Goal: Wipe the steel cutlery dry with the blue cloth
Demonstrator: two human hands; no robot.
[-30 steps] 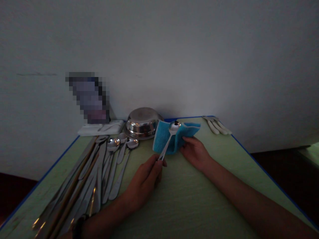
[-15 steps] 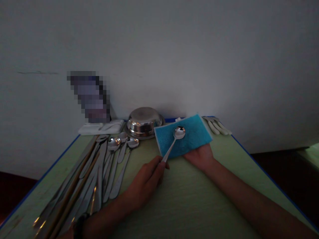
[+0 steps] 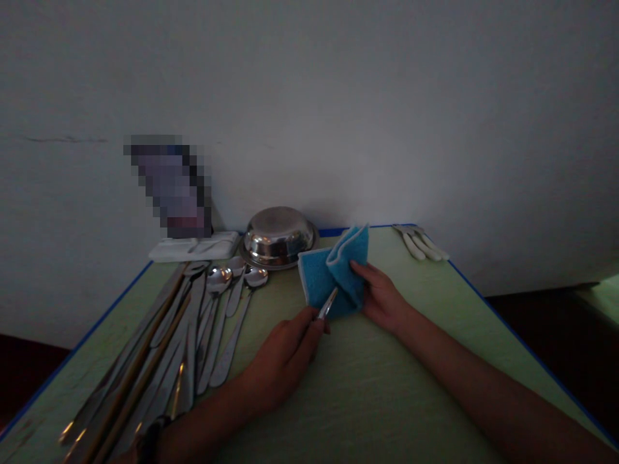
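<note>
My left hand [image 3: 293, 341] is closed round the handle of a metal spoon [image 3: 329, 303], which points up and to the right. The spoon's bowl is hidden inside a folded blue cloth [image 3: 319, 274] with pale edges. On the cloth's right side, my right hand [image 3: 382, 296] grips it, thumb in front, and presses the fold over the spoon. Both hands are above the middle of the green table [image 3: 387, 393].
Several spoons [image 3: 220, 280] and other long utensils lie in a spread on the left. An upturned metal bowl [image 3: 279, 235] stands at the back, beside a white tray [image 3: 193, 248] and a blurred upright screen [image 3: 169, 187]. White-handled cutlery [image 3: 420, 245] lies back right.
My right hand has turned from under the cloth to its side, folding the right half over the spoon's bowl. My left hand has kept its hold on the spoon.
</note>
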